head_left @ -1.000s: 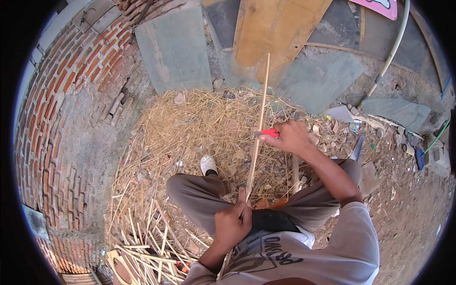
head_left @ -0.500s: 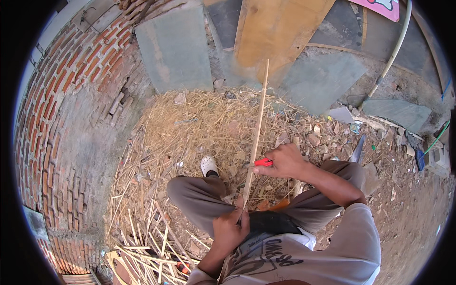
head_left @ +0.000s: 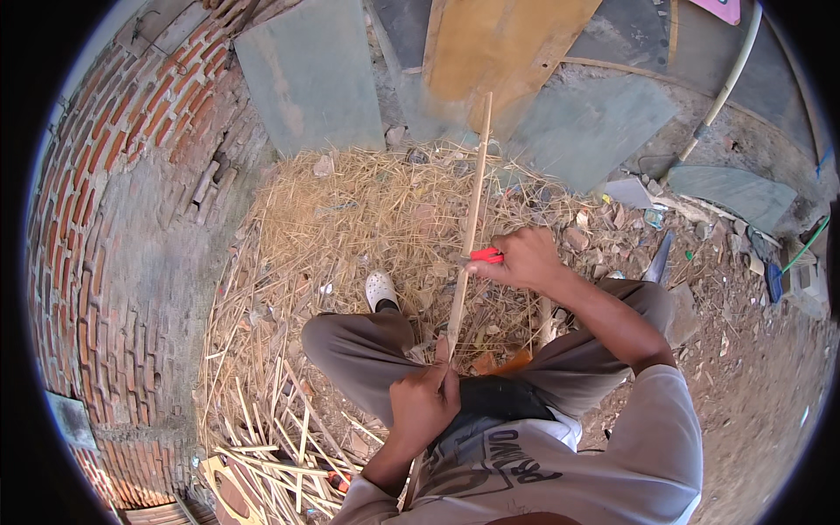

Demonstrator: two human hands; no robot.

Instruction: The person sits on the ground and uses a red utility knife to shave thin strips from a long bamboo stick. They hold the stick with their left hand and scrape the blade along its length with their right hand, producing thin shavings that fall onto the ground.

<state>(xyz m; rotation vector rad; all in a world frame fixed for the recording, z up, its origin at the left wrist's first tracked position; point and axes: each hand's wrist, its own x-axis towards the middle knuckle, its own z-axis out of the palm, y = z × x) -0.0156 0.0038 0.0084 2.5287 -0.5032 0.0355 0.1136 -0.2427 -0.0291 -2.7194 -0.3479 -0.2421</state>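
A long, pale bamboo strip (head_left: 478,188) slants away from my lap, its far end in front of the orange-brown board. My left hand (head_left: 425,404) is closed around its near end, low between my knees. Partway up the strip, my right hand (head_left: 528,260) grips a small red-handled cutter (head_left: 487,255). The cutter's front end meets the strip; its blade is too small to make out clearly. Dark cloth lies across my lap under the strip's near end.
Straw-like shavings (head_left: 350,197) cover the ground ahead. Thin cut strips (head_left: 280,464) are heaped at lower left, beside a brick wall (head_left: 105,192). Grey sheets (head_left: 311,79) and an orange-brown board (head_left: 499,52) lean at the back. A saw-like blade (head_left: 659,256) stands beyond my right knee.
My right hand and the red cutter have moved a little farther from me along the strip. My left hand keeps its hold. The whole view has shifted slightly.
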